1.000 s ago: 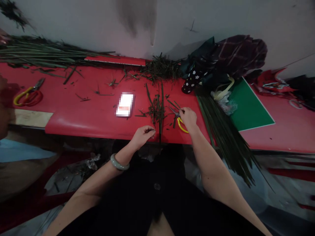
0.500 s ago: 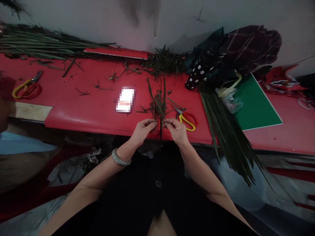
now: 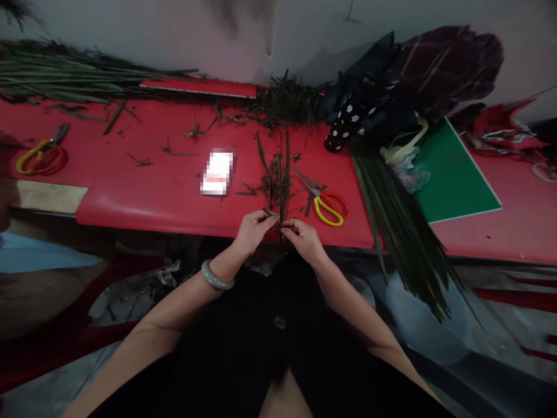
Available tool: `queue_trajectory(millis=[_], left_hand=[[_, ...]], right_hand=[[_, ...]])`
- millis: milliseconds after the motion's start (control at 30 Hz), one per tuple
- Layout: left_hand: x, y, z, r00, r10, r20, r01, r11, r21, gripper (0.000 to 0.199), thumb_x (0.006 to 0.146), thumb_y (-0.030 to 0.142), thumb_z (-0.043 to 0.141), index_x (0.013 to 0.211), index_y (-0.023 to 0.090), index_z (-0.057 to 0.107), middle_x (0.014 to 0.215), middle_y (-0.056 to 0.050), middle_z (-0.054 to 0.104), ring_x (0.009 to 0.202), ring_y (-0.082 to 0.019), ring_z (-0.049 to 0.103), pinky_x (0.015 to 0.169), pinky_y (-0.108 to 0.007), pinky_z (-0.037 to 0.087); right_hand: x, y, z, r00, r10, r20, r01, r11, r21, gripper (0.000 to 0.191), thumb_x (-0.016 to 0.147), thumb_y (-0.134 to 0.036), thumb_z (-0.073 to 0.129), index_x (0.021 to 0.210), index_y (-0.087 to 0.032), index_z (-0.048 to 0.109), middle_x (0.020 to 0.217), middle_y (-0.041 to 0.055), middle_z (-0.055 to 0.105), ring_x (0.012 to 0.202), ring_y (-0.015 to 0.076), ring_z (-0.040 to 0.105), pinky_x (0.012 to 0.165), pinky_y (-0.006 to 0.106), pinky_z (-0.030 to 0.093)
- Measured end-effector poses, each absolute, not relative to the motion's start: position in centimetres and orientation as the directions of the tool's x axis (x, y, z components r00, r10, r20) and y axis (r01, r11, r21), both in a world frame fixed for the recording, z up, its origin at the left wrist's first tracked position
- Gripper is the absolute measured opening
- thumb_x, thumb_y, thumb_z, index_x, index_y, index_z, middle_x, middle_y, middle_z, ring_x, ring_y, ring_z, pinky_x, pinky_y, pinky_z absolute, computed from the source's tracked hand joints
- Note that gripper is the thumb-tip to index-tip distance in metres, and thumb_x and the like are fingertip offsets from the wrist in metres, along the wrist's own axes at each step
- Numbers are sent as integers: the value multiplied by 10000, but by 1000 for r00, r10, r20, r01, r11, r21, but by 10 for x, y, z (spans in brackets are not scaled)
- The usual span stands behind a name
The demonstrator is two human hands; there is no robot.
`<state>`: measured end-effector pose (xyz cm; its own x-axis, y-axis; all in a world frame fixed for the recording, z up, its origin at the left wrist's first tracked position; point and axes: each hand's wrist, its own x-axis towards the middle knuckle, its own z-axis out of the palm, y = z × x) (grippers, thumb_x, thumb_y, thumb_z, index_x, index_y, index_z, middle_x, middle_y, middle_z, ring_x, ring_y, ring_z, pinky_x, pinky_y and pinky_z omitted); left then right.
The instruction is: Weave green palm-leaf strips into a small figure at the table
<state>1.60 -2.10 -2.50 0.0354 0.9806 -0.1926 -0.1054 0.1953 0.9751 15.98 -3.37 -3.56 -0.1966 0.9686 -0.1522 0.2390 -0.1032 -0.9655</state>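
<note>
Near the front edge of the red-covered table, my left hand [image 3: 257, 227] pinches a narrow green leaf strip [image 3: 282, 209]. My right hand [image 3: 301, 235] meets it from the other side, thumb and forefinger pinched on the same strip. The fingertips are almost touching, and the exact fold between them is too small to make out. Just beyond them lie leaf scraps [image 3: 275, 177] and longer strips. Scissors with red and yellow handles [image 3: 329, 209] rest to the right of my right hand, blades toward the scraps.
A lit phone [image 3: 217, 172] lies left of the scraps. On the right, a bundle of long leaves [image 3: 400, 232] overhangs the table edge beside a green board [image 3: 465, 186]. Other scissors [image 3: 42, 158] lie far left, near another person's arm. Cut leaves [image 3: 78, 72] are heaped along the wall.
My right hand has moved left and slightly down, closer to my left hand at the strip. The whole view has shifted slightly.
</note>
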Motion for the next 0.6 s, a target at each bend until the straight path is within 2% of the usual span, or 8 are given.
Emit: queue_trajectory(millis=[133,200,300,433,600], left_hand=[[20,-18,-26,47,983,-180,-74,183,980,162,661,302,632,697,144,639,644,8,601,634,-88,533,637,-230,430],[21,-16,-27,22,982,-188,-84,189,978,196,671,314,624,775,148,638,709,-4,615,678,-91,547,626,-218,433],[21,-11,-30,-14,965,-260,-128,256,958,297,685,347,609,906,149,589,806,-30,612,715,-105,570,520,-187,406],[24,-5,-31,67,912,-406,-169,411,896,349,692,303,602,992,148,516,848,-51,608,632,-106,600,415,-165,313],[25,-3,-30,61,890,-452,-152,456,877,337,690,237,592,1004,131,532,728,-29,604,496,-70,548,395,-177,261]], right_hand=[[166,-28,-43,-179,980,-82,314,-22,-949,120,705,-324,566,743,-215,597,674,-19,615,634,123,550,621,259,437],[171,-21,-46,-122,989,-83,318,-40,-947,118,698,-320,558,705,-204,581,630,-25,598,581,110,528,584,247,426],[175,-6,-50,-19,983,-181,175,-175,-969,150,700,-334,528,747,-194,554,634,-21,600,545,103,533,498,224,410],[169,15,-48,-48,931,-363,34,-361,-932,105,681,-275,534,733,-186,515,562,-42,554,571,116,593,434,188,381],[158,18,-44,-95,918,-386,-21,-389,-921,97,680,-267,547,713,-196,489,486,-73,511,491,101,567,412,184,372]])
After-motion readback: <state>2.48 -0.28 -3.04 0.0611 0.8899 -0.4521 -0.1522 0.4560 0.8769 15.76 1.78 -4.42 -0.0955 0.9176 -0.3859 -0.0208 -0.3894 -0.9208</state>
